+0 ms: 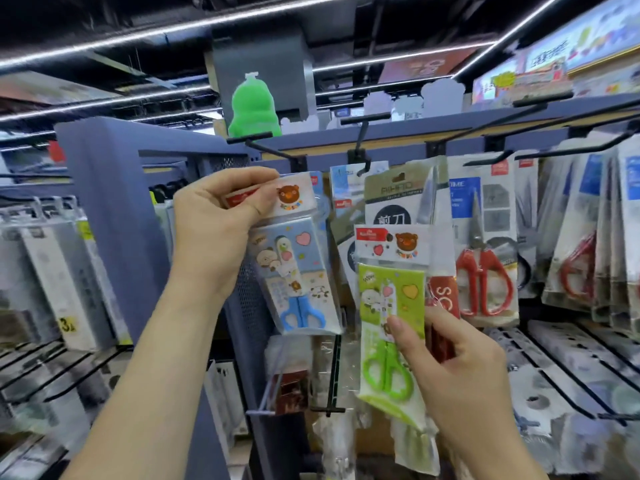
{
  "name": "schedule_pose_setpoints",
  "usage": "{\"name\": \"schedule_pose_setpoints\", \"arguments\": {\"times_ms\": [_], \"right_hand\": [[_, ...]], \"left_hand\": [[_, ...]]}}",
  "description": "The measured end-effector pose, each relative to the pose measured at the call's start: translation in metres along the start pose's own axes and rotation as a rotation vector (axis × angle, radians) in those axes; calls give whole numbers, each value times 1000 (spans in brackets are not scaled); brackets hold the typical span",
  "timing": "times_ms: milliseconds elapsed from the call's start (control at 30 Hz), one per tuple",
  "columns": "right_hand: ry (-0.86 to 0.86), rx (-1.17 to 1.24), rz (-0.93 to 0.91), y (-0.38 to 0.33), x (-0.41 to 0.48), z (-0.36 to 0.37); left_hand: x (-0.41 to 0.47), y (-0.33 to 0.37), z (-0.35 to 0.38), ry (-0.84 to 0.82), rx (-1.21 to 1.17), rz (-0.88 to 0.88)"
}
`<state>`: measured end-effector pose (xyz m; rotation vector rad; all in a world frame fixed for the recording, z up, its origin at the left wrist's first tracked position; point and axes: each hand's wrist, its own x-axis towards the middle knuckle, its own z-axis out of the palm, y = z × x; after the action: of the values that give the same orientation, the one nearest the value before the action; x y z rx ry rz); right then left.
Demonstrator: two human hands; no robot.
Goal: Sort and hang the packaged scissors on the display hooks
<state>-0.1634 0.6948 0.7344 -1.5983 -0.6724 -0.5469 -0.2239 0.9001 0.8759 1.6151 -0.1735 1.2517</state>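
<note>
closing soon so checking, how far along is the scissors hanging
Done: red-handled scissors packs already hang at right. In hand: the left hand holds a blue scissors pack near a bare hook; the right hand grips a green scissors pack. Left: both need hanging.

Blue scissors pack [294,258] tilted, just below hook [266,150]; green pack [391,289] lower right.
</note>
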Motion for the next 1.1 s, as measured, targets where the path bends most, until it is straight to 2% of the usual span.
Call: {"name": "schedule_pose_setpoints", "arguments": {"times_ms": [200,433,600,900,1100], "right_hand": [[69,-31,-67,-5,1,-3],[97,16,-48,-5,0,2],[94,41,-42,-6,0,3],[43,166,50,-5,-3,12],[-24,352,126,-15,-4,18]], "left_hand": [[17,4,-16,76,-21,-27],[29,-7,-14,24,87,-88],[28,-2,-13,2,-48,-84],[30,12,-5,5,238,-38],[34,14,1,23,342,45]]}}
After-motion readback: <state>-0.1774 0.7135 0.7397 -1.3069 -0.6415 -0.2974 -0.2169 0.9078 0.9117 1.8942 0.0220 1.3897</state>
